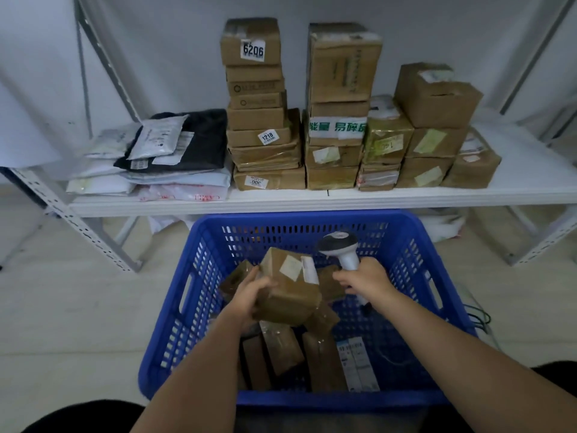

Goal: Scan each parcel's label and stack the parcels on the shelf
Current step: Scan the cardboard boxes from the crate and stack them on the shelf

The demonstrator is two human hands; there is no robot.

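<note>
My left hand [251, 295] grips a brown cardboard parcel [290, 292] with a pale label on its top, held tilted above the blue plastic basket [415, 276]. My right hand [363, 278] holds a white and grey barcode scanner [342, 248] by its handle, just right of the parcel, with its head above the parcel's right end. Several more brown parcels [299, 354] lie in the basket under my arms. The white shelf [312, 200] behind the basket carries stacks of cardboard parcels [265, 126] and flat mailer bags [162, 160].
The shelf's grey perforated metal legs [78, 229] stand left and right of the basket. Bare shelf board shows at the right end [530, 170]. White bags lie on the floor under the shelf [443, 226]. A dark cable [477, 317] runs beside the basket's right side.
</note>
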